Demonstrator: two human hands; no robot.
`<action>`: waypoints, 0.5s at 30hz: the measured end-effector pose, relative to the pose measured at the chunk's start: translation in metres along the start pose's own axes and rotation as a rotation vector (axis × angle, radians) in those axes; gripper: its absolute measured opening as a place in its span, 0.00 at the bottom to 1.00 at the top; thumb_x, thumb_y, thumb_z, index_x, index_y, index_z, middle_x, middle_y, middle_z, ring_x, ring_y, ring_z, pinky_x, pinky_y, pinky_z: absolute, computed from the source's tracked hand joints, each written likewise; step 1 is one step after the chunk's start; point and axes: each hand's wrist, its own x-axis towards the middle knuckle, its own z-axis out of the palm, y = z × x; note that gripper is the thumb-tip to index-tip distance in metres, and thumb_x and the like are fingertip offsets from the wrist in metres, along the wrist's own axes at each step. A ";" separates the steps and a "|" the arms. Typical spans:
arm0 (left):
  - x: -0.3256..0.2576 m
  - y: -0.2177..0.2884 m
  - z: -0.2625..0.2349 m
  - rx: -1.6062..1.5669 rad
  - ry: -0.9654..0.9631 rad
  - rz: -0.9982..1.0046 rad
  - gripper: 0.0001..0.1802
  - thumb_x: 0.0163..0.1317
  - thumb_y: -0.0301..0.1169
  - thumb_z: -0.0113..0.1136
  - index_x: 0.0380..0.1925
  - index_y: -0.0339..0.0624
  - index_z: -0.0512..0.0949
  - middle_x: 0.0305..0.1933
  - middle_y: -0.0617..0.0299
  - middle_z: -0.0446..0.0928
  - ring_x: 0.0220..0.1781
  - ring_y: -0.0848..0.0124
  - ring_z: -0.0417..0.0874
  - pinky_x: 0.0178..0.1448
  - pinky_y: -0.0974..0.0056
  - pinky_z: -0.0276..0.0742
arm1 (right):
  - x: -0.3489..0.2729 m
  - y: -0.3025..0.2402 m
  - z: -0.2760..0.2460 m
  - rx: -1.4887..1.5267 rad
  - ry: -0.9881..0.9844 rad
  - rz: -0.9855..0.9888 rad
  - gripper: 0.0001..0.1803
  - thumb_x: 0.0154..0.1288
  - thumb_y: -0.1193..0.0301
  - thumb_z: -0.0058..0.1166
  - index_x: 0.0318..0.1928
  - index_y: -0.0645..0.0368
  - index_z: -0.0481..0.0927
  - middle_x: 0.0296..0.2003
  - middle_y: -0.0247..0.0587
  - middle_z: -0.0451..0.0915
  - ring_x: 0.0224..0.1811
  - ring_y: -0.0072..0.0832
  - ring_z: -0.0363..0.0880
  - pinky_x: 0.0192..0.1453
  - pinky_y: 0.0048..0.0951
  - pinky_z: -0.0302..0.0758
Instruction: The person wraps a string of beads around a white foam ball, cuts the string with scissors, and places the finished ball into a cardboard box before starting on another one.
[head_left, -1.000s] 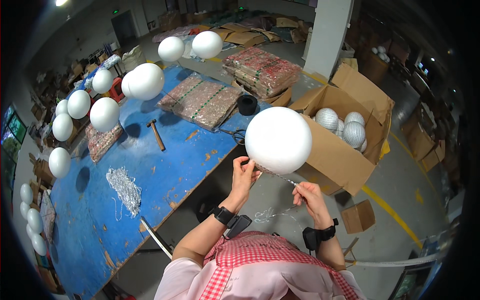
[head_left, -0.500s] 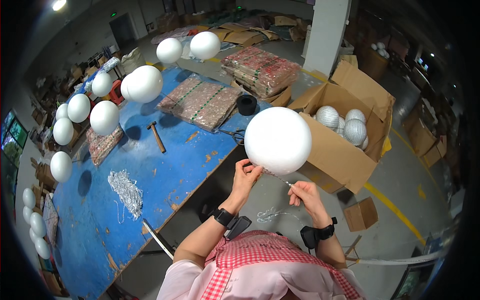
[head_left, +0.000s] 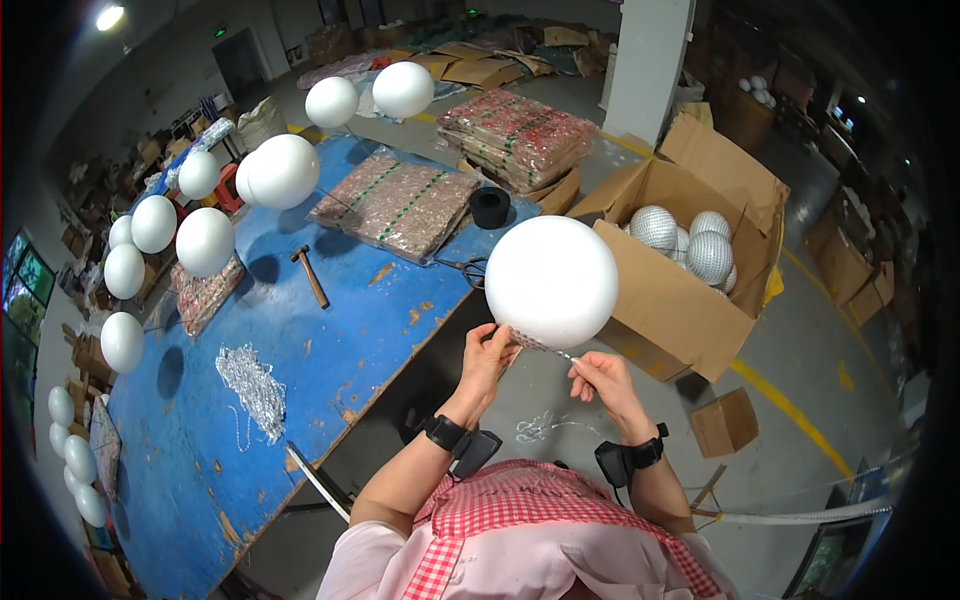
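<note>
A large white foam-like ball (head_left: 552,280) is in front of me, just past the table's near edge. At its lower left side, my left hand (head_left: 484,370) is closed, thumb and fingers pinching a thin silver beaded strand (head_left: 540,345) against the ball's underside. The strand runs along the ball's bottom to my right hand (head_left: 606,384), which is also closed and pinches it a little away from the surface. A loose length of silver strand (head_left: 543,427) shows below, between my forearms. What supports the ball is hidden.
The blue table (head_left: 330,340) holds a heap of silver strands (head_left: 252,388), a hammer (head_left: 311,278), scissors (head_left: 467,267), a black tape roll (head_left: 489,207) and a wrapped bundle (head_left: 395,203). Several white balls (head_left: 205,242) stand over its far side. An open carton (head_left: 680,310) holds silver-covered balls (head_left: 709,257).
My right hand has moved slightly up and left, closer to the ball, bringing the strand nearer its underside. My left hand keeps its pinch. The whole view has shifted a little.
</note>
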 end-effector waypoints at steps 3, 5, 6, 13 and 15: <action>-0.002 0.003 0.000 -0.031 -0.047 0.009 0.21 0.67 0.43 0.51 0.51 0.41 0.61 0.44 0.58 0.74 0.41 0.71 0.77 0.47 0.65 0.76 | 0.008 0.002 0.002 -0.047 0.038 0.020 0.14 0.69 0.66 0.48 0.28 0.61 0.77 0.18 0.33 0.77 0.17 0.13 0.69 0.21 0.14 0.64; -0.001 0.004 0.000 -0.016 -0.053 0.002 0.21 0.67 0.44 0.50 0.51 0.41 0.61 0.43 0.59 0.73 0.41 0.71 0.77 0.47 0.65 0.76 | 0.012 0.002 0.003 -0.047 0.125 -0.007 0.13 0.67 0.66 0.50 0.29 0.61 0.77 0.18 0.32 0.77 0.16 0.12 0.69 0.18 0.15 0.63; -0.001 0.004 0.000 -0.003 -0.059 -0.004 0.21 0.68 0.45 0.49 0.51 0.42 0.61 0.43 0.59 0.73 0.40 0.71 0.76 0.47 0.65 0.75 | 0.012 0.003 0.002 -0.046 0.127 -0.006 0.13 0.67 0.66 0.50 0.29 0.61 0.77 0.18 0.32 0.77 0.16 0.12 0.69 0.18 0.15 0.63; 0.002 -0.002 -0.003 0.178 -0.129 0.111 0.27 0.61 0.37 0.61 0.52 0.34 0.62 0.41 0.57 0.74 0.36 0.75 0.75 0.39 0.71 0.72 | 0.000 0.007 0.005 -0.302 0.296 -0.029 0.10 0.62 0.68 0.56 0.31 0.62 0.78 0.19 0.32 0.78 0.18 0.14 0.72 0.18 0.18 0.65; 0.003 0.001 -0.002 0.127 -0.092 0.073 0.31 0.56 0.36 0.66 0.52 0.31 0.62 0.41 0.58 0.74 0.35 0.75 0.74 0.38 0.71 0.72 | -0.009 0.013 -0.001 -0.338 0.354 -0.056 0.09 0.62 0.68 0.56 0.31 0.63 0.78 0.19 0.32 0.78 0.18 0.15 0.73 0.19 0.19 0.66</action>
